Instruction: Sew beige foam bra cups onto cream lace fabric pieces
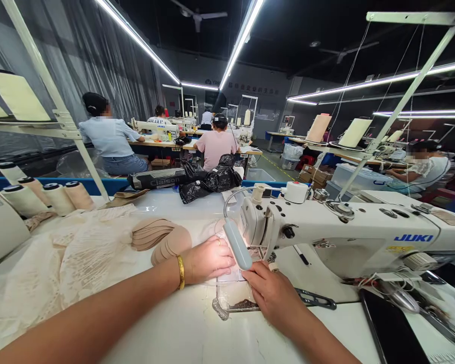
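Observation:
Under the lamp head (237, 245) of a white JUKI sewing machine (349, 227), my left hand (208, 260) rests on pale pink fabric (233, 274), its fingers together and bent over the cloth. A gold bangle is on that wrist. My right hand (271, 288) is at the right edge of the same fabric, close to the needle area, with its fingers closed together; its fingertips are partly hidden and what they hold cannot be made out. The lamp hides part of the cloth. Left of my left hand lie beige oval pieces (172, 242) in overlapping stacks.
Cream lace fabric (72, 253) covers the table's left side, with thread cones (26, 205) behind it. Black plastic bags (212, 179) lie at the back. A black phone (392, 328) and a dark clipper-like tool (314, 298) lie at right. Several people sit farther off.

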Tool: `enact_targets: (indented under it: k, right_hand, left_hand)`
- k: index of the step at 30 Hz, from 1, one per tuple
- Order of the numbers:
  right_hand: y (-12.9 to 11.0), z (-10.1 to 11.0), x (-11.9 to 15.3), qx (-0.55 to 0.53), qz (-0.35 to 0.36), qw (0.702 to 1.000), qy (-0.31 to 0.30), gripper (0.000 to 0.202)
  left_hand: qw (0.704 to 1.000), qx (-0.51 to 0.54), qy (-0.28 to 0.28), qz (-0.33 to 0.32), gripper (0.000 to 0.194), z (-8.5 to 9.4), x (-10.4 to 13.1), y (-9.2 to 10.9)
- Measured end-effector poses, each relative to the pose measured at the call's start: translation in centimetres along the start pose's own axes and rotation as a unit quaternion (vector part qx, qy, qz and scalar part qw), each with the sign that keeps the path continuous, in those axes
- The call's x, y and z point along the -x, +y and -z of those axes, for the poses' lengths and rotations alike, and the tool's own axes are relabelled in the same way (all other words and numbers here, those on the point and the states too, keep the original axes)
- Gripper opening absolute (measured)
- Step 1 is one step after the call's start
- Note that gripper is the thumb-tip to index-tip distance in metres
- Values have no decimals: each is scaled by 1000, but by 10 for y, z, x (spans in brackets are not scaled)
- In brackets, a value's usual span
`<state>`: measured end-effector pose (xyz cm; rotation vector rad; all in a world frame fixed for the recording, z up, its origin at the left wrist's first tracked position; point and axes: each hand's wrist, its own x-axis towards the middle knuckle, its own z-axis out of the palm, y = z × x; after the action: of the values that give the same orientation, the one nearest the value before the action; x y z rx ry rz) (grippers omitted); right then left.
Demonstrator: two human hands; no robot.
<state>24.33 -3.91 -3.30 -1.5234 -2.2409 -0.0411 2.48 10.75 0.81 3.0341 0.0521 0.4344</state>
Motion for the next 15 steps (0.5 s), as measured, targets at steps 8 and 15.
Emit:
enact_targets:
  k: [8,15]
  right_hand:
    - [-2,-1,0,-54,37,997,31,37]
    - [-38,-25,-10,-478,-151,865,38,49]
  left_hand:
    - [994,10,40,104,23,-4,5,15]
    - [974,114,118,154,32,6,48,65]
